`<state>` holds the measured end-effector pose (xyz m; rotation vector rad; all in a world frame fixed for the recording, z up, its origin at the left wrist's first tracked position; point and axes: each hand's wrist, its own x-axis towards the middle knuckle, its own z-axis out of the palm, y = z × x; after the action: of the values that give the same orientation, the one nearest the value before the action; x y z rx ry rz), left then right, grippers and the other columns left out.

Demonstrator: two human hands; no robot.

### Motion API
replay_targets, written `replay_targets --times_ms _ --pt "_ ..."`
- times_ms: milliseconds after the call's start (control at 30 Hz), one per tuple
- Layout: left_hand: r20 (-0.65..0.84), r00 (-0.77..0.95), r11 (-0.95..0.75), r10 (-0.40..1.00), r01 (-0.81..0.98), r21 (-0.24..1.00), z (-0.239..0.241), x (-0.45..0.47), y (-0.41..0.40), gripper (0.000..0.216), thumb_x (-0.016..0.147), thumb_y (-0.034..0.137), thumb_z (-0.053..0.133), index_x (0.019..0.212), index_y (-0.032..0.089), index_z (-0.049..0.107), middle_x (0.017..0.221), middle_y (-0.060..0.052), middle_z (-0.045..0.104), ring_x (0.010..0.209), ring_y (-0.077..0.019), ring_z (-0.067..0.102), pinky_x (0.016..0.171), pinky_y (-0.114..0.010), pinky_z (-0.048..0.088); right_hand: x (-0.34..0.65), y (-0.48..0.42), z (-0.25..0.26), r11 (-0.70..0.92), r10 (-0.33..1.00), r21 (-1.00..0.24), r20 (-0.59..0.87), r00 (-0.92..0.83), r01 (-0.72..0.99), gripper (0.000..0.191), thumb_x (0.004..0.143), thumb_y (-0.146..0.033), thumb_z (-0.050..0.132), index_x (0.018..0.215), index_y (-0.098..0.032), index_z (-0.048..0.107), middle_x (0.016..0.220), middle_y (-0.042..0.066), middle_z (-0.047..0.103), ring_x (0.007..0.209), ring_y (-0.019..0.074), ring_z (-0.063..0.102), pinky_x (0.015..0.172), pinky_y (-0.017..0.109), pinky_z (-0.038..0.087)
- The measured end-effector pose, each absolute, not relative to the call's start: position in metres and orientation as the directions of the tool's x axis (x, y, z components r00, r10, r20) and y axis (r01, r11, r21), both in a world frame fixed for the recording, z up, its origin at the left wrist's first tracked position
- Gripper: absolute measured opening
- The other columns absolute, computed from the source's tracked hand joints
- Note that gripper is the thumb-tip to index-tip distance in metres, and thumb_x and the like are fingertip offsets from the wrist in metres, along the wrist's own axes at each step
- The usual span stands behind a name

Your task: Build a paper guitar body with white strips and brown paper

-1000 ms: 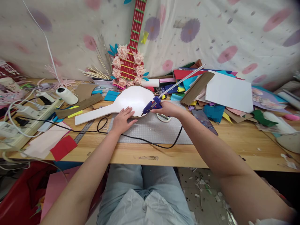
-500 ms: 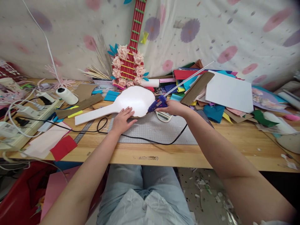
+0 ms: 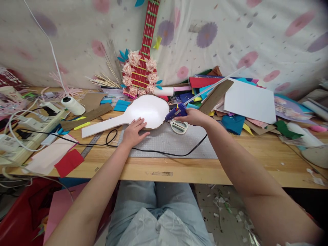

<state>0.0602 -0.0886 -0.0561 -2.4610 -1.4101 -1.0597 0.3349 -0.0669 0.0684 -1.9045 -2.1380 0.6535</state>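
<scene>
A white guitar-shaped foam board with a brown edge lies over the grey cutting mat, its neck pointing left. My left hand rests flat on its lower rim, fingers spread. In my right hand is a blue glue gun, gripped by the handle. Its nozzle is at the right edge of the board; whether it touches cannot be made out. A long clear glue stick sticks out of the gun's back. Scissors with pale handles lie beneath the gun.
A red paper guitar with pink paper roses leans at the back. Coloured sheets and a white panel are piled right. A power strip and thread spool stand left. The gun's black cord crosses the mat.
My right hand has shifted slightly right with the glue gun, uncovering more of the scissors. The glue stick's far end has moved right. My left hand stays on the board.
</scene>
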Motion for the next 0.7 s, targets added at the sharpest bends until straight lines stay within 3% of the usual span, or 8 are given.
replay_targets --times_ms 167,300,433,533,700 --pt "0.640 0.307 -0.573 0.705 0.779 0.257 -0.057 0.060 -0.088 0.040 0.077 0.042 0.062 0.110 0.019 0.063 0.124 -0.009 0.059 0.121 -0.0225 0.050 0.106 -0.043 0.038 0.368 -0.063 0.040 0.055 0.991 -0.787 -0.032 -0.129 0.615 0.043 0.067 -0.056 0.063 0.074 -0.014 0.062 0.052 0.000 0.053 0.044 0.0080 0.040 0.041 0.023 0.032" --pt "0.638 0.282 -0.554 0.716 0.786 0.274 -0.056 0.061 -0.087 0.039 0.078 0.041 0.062 0.110 0.020 0.063 0.124 -0.009 0.059 0.121 -0.0224 0.050 0.106 -0.044 0.038 0.393 -0.050 -0.010 0.006 0.970 -0.889 0.117 0.214 0.459 0.048 0.068 -0.059 0.057 0.079 -0.013 0.062 0.063 0.004 0.060 0.046 0.0095 0.044 0.045 0.025 0.037" --pt "0.626 0.274 -0.537 0.730 0.797 0.277 -0.056 0.062 -0.086 0.039 0.077 0.041 0.062 0.111 0.021 0.062 0.125 -0.008 0.058 0.122 -0.0222 0.049 0.106 -0.044 0.037 0.405 -0.037 -0.047 -0.191 0.872 -0.786 0.139 0.469 0.589 0.050 0.068 -0.058 0.056 0.086 -0.011 0.064 0.073 0.010 0.065 0.061 0.0193 0.057 0.058 0.031 0.044" --pt "0.612 0.278 -0.524 0.740 0.810 0.265 -0.056 0.062 -0.086 0.040 0.077 0.042 0.062 0.112 0.023 0.061 0.126 -0.007 0.058 0.123 -0.0224 0.048 0.107 -0.044 0.036 0.406 -0.034 -0.055 -0.219 0.880 -0.686 0.169 0.444 0.694 0.051 0.070 -0.056 0.055 0.095 -0.012 0.063 0.085 0.013 0.066 0.078 0.0253 0.061 0.069 0.035 0.045" --pt "0.603 0.277 -0.505 0.748 0.827 0.246 -0.056 0.062 -0.085 0.043 0.077 0.043 0.062 0.113 0.021 0.059 0.127 -0.008 0.057 0.124 -0.0231 0.047 0.107 -0.043 0.035 0.403 -0.049 -0.048 -0.194 0.907 -0.540 0.219 0.359 0.819 0.053 0.068 -0.051 0.060 0.104 -0.013 0.054 0.104 0.015 0.062 0.095 0.0267 0.057 0.078 0.035 0.043"
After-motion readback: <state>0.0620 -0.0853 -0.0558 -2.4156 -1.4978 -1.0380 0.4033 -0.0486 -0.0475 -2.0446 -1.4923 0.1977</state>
